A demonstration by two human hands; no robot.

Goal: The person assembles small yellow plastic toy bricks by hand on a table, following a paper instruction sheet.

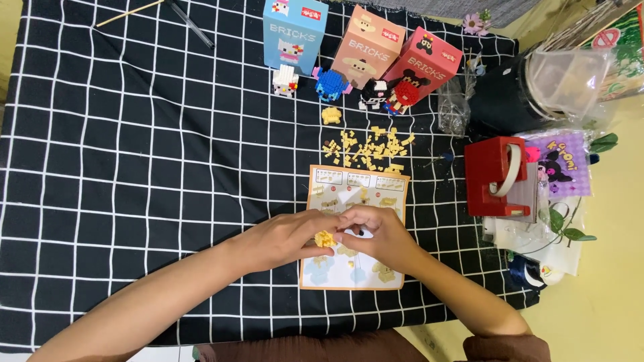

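Both hands meet over the instruction sheet [353, 228] on the table [134, 167], the left hand [285, 238] and right hand [376, 234] each with grip pinched on the small yellow brick cluster [325, 238], loose yellow bricks [367, 149] lying near beyond.

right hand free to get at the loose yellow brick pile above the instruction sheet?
Probably yes, path-wise: nothing stands between the right hand and the loose yellow bricks, only the flat instruction sheet. But its fingers are pinching a small yellow brick assembly together with the left hand, so it isn't empty.
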